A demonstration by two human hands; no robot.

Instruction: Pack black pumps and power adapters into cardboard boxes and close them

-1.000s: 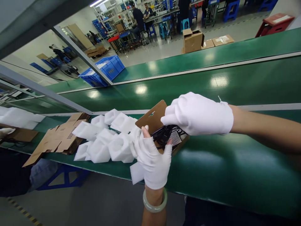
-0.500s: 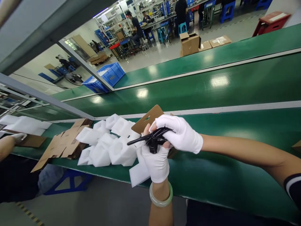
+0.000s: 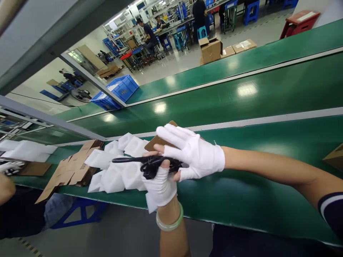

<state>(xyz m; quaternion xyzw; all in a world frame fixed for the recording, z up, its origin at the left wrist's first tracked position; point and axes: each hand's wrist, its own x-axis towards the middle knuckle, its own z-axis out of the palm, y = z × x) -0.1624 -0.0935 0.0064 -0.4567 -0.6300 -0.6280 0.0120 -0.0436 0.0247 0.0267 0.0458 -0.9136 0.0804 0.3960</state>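
Observation:
My left hand (image 3: 160,187), in a white glove with bare fingertips and a pale green bangle at the wrist, is closed around a bundled black cable (image 3: 150,167) with a blocky black end. One straight length of the cable points left. Over the bundle's right part lies my right hand (image 3: 194,153), gloved the same way, its fingers stretched out to the left and its thumb lower down. Behind both hands shows a brown cardboard piece (image 3: 152,143), mostly covered by the right hand. White foam blocks (image 3: 115,176) are heaped just left of my hands.
Flattened cardboard boxes (image 3: 72,164) lie left of the foam on the green bench (image 3: 241,200). At far left is a co-worker's arm (image 3: 5,189). A blue crate (image 3: 118,92) stands beyond, beside a metal frame post. A cardboard box (image 3: 334,159) sits at the right edge.
Both hands and the cable have shifted left. My right hand's fingers, bent at the cable before, are now stretched out over it. The cardboard piece is more covered. The view has turned slightly.

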